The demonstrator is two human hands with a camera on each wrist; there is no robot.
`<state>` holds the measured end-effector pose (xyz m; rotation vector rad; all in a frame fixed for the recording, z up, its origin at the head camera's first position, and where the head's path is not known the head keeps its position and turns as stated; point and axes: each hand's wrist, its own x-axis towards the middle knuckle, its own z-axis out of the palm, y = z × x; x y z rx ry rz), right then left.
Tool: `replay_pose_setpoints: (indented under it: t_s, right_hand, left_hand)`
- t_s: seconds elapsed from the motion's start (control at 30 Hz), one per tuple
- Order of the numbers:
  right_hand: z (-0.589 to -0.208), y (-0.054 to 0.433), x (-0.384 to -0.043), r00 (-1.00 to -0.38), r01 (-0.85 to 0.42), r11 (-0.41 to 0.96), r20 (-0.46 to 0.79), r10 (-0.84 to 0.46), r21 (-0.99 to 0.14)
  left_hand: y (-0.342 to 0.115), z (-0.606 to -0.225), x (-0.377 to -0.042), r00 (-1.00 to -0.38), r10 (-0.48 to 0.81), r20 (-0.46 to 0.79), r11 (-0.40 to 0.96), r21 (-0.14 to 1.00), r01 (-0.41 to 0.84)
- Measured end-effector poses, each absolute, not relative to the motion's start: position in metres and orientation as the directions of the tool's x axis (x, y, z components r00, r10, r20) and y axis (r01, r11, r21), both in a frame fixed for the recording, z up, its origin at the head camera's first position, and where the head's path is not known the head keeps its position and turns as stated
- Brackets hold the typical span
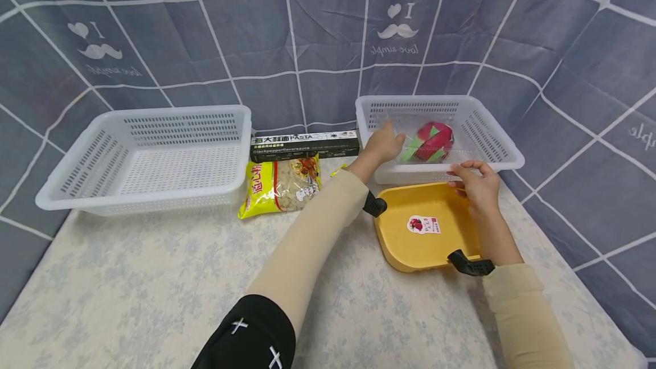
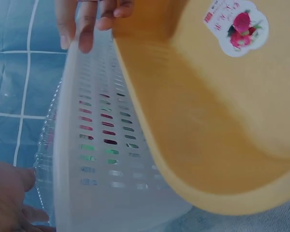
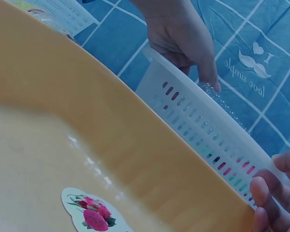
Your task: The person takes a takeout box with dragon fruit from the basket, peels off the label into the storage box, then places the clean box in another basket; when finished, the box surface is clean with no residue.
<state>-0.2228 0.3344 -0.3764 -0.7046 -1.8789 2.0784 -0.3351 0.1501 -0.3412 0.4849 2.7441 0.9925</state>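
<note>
A white slotted basket [image 1: 492, 165] stands at the back right, with a clear plastic box [image 1: 392, 121] in it. Inside that box lies a pink and green dragon fruit [image 1: 435, 140]. My left hand [image 1: 381, 144] reaches over the basket's left side and pinches the box's ridged edge; its fingers are partly hidden. At the basket's front, my right hand [image 1: 480, 187] has the rim between thumb and fingers, seen also in the right wrist view as fingers [image 3: 275, 195] beside the slots. Below that hand sits a yellow plastic bin [image 1: 410, 244] bearing a fruit sticker [image 1: 423, 225].
Another white basket [image 1: 225, 192] stands at the left. Between the baskets are a dark pasta box [image 1: 304, 146] and a yellow food packet [image 1: 282, 185]. A bit of yellow packaging [image 1: 338, 170] shows behind my left arm. A blue checked cloth [image 1: 328, 33] hangs behind.
</note>
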Motion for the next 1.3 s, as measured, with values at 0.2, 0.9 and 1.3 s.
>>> replay_pose_setpoints:
  t_s: [0.2,0.9,1.3]
  right_hand:
    - [-0.376,0.336,-0.223,-0.85,0.131,-0.128,-0.178,0.496,-0.983]
    - [-0.371,0.336,-0.228,-0.817,0.223,0.056,-0.155,0.556,-0.973]
    - [-0.343,0.321,-0.232,-0.879,0.106,0.264,0.034,0.476,-0.959]
  left_hand:
    - [0.157,-0.342,-0.334,-0.911,0.404,-0.079,0.776,0.556,0.297]
    - [0.138,-0.359,-0.329,-0.936,0.281,0.211,0.458,0.828,0.324]
    - [0.092,-0.349,-0.32,-0.902,0.33,0.28,0.303,0.873,0.382]
